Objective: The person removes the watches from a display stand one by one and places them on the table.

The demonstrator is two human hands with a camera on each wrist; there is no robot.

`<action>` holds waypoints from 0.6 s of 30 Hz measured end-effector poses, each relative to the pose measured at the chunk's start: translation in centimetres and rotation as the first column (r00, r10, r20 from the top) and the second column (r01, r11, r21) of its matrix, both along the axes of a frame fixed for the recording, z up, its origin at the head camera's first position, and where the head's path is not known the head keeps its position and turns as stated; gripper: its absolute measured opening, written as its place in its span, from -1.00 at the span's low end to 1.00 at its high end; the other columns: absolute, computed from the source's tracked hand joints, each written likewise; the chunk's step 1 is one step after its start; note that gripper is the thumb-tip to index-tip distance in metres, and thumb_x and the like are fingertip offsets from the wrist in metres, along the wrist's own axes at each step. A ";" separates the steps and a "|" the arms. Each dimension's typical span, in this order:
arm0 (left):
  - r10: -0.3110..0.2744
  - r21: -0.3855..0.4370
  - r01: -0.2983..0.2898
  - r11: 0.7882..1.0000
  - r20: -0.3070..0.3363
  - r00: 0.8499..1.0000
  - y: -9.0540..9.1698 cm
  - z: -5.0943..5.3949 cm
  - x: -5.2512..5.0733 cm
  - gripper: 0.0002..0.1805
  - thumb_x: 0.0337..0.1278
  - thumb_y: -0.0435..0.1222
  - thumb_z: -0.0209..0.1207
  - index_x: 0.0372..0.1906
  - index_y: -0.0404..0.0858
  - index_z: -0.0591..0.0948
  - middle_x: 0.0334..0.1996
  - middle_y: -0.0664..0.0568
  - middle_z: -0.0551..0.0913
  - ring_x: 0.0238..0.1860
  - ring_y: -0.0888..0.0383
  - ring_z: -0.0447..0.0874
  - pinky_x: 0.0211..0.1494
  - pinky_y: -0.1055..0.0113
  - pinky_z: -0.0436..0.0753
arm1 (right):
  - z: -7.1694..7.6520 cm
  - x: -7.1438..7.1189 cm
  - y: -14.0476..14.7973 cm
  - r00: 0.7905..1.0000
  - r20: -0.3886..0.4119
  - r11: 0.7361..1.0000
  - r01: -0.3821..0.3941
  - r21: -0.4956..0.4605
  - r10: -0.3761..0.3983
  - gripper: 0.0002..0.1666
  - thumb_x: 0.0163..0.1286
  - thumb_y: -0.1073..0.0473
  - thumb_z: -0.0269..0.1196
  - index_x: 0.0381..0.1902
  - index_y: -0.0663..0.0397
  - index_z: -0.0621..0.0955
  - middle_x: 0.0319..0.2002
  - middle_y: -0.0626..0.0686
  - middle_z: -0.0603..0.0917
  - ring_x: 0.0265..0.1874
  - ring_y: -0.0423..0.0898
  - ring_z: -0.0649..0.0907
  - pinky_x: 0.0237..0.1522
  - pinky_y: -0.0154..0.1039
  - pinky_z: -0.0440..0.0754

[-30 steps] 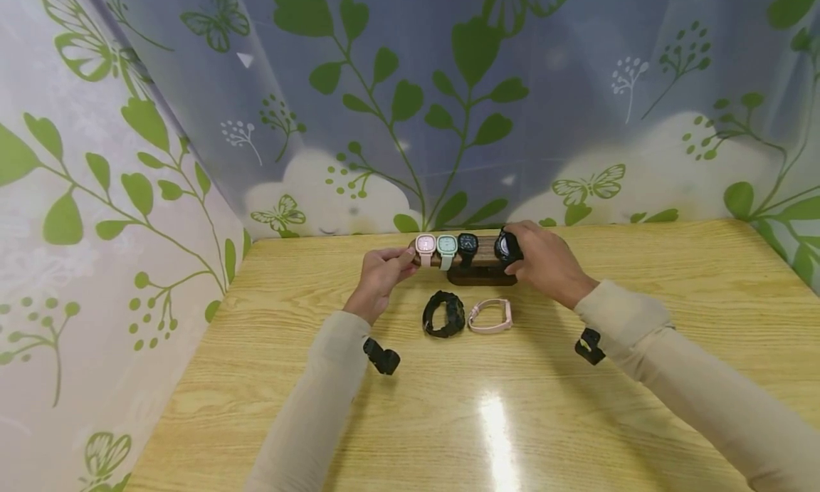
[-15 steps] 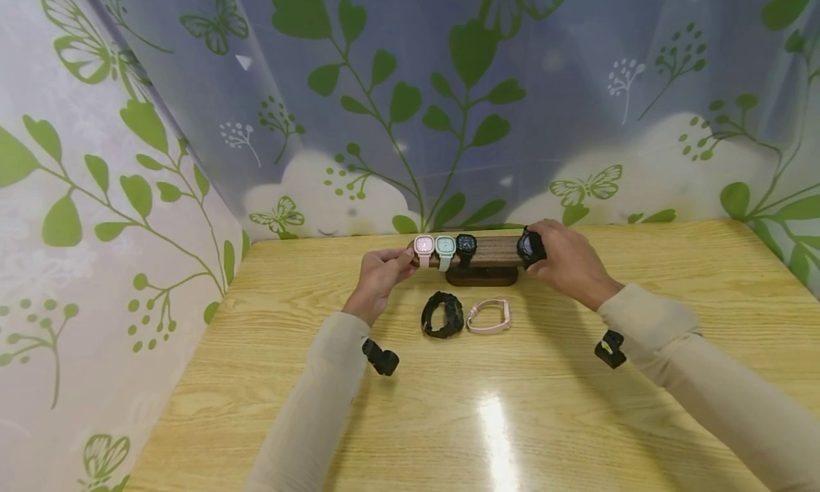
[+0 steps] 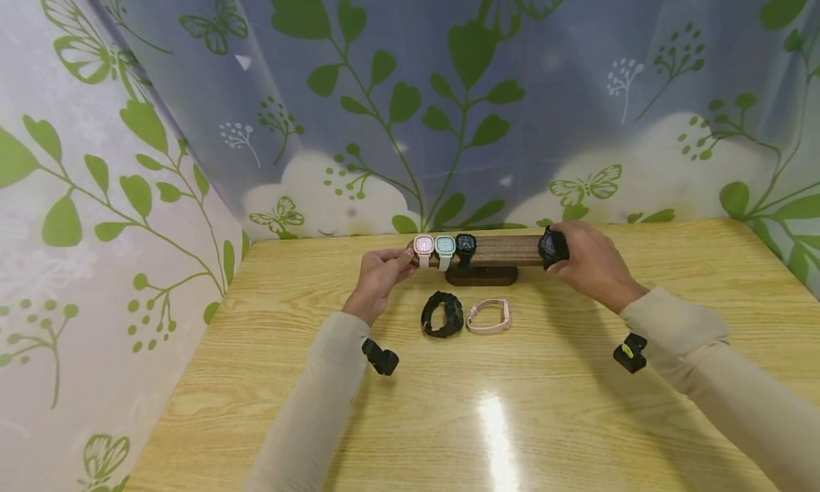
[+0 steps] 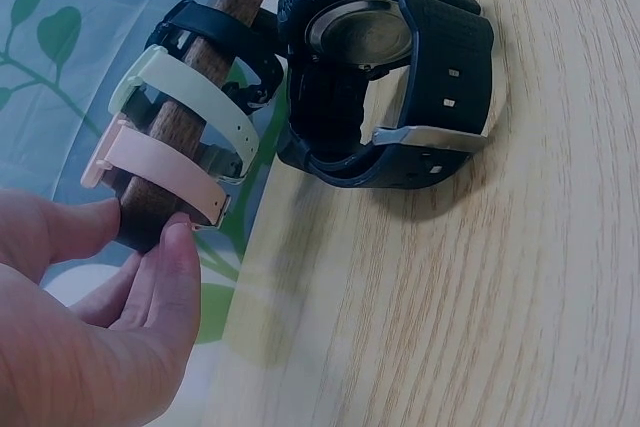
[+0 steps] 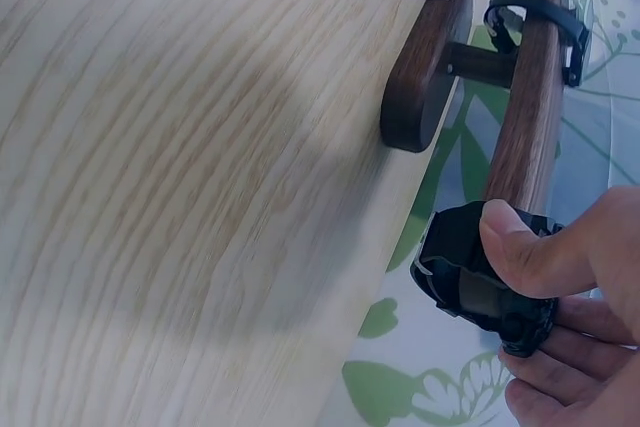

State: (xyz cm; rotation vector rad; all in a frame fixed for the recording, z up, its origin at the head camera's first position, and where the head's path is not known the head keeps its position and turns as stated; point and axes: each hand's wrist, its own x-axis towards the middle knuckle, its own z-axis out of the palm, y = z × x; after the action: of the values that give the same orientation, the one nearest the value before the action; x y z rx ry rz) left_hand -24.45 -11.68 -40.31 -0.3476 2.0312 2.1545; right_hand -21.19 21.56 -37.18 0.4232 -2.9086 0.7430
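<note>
"What do the hands have?"
"The left hand (image 3: 381,275) pinches the left end of the bar (image 3: 509,251) between thumb and fingers. The right hand (image 3: 592,264), thumb and fingers curled in, grips a bulky watch (image 3: 552,248) at the right end; whether its strap rings the wood, I can't tell."
"And the shapes?"
"Dark grained bar, rounded base (image 3: 482,275). A pink watch (image 3: 424,246), mint watch (image 3: 445,246) and black watch (image 3: 466,246), all square-faced, circle the bar's left half."
"Around it?"
"A chunky watch (image 3: 454,312) and a paler pink watch (image 3: 506,314) lie looped on the glossy yellow wood table (image 3: 435,414). Leaf-printed cloth (image 3: 551,107) hangs behind."
</note>
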 end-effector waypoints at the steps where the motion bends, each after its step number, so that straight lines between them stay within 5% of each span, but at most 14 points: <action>1: 0.000 -0.001 0.000 1.000 0.000 1.000 0.0 0.0 0.0 -0.68 0.43 -0.36 0.20 0.13 -0.50 0.61 -0.09 -0.19 0.66 -0.23 0.18 0.71 0.15 0.24 0.69 | 0.0 0.0 0.2 1.000 0.000 1.000 0.004 0.001 -0.004 -0.19 0.19 0.35 0.49 0.34 0.51 0.41 0.27 0.51 0.43 0.17 0.47 0.49 0.10 0.38 0.53; 18: -0.003 0.000 0.003 1.000 -0.006 1.000 0.0 -0.1 -0.1 -0.67 0.43 -0.36 0.20 0.14 -0.50 0.61 -0.07 -0.19 0.64 -0.26 0.19 0.70 0.14 0.24 0.70 | -0.2 1.9 2.8 0.999 -0.010 0.999 0.041 -0.007 -0.041 -0.21 0.18 0.39 0.46 0.32 0.54 0.41 0.25 0.54 0.43 0.01 0.46 0.57 -0.07 0.38 0.57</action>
State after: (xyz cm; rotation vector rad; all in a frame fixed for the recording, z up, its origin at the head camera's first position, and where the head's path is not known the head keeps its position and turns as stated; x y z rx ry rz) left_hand -24.51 -11.72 -40.44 -0.3383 2.0338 2.1570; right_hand -19.24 24.40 -37.43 0.3651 -2.8949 0.7425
